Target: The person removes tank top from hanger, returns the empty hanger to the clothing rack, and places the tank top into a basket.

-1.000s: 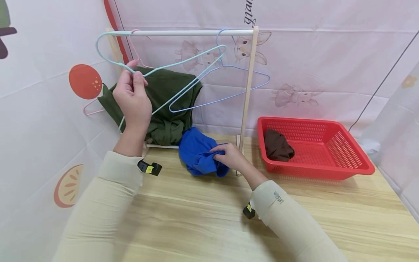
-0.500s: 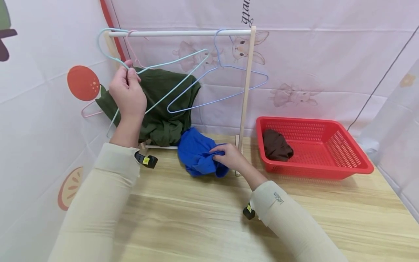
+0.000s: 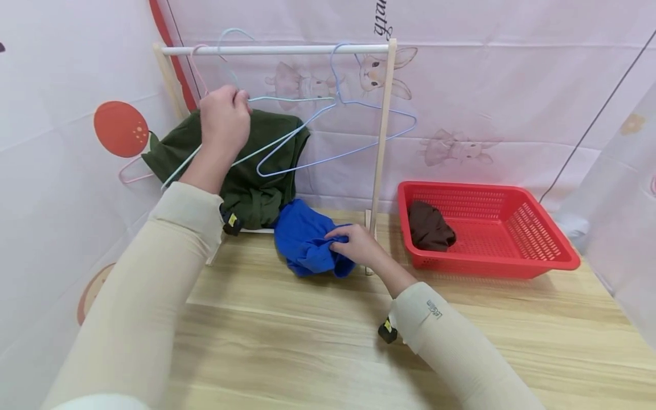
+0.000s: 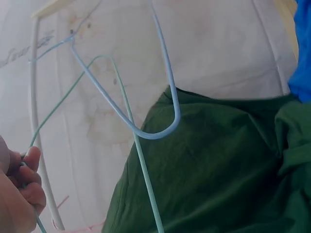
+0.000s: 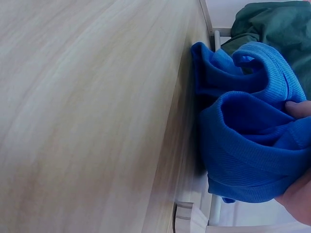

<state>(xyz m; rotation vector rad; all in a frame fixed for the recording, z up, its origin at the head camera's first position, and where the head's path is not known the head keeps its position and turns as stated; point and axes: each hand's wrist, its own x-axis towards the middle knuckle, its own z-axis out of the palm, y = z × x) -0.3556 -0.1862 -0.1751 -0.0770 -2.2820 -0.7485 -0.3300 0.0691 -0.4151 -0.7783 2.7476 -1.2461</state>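
My left hand (image 3: 225,117) grips a mint-green wire hanger (image 3: 292,99) near its neck, up by the rack's white top rail (image 3: 282,50). The hanger's hook shows above that rail, and its lower part slants down in front of a dark green garment (image 3: 271,139). In the left wrist view the curled fingers (image 4: 33,191) hold the hanger's wire. Lower down, my right hand (image 3: 356,246) pinches a bunched blue garment (image 3: 302,242) beside the rack's foot. The right wrist view shows its ribbed, rolled openings, with a thumb pressed against the cloth.
A pink hanger (image 3: 135,180) carries the dark green garment on the rail's left. An unloaded blue hanger (image 3: 307,165) hangs toward the right post (image 3: 382,142). Right of the rack, a red perforated basket (image 3: 492,263) holds a crumpled brown cloth (image 3: 429,226). Everything stands on a wooden table (image 3: 287,341).
My left hand has turned over and moved right with the mint-green hanger, whose hook shifted from the rail's left end to right of the pink hook. The right hand stays on the blue garment.
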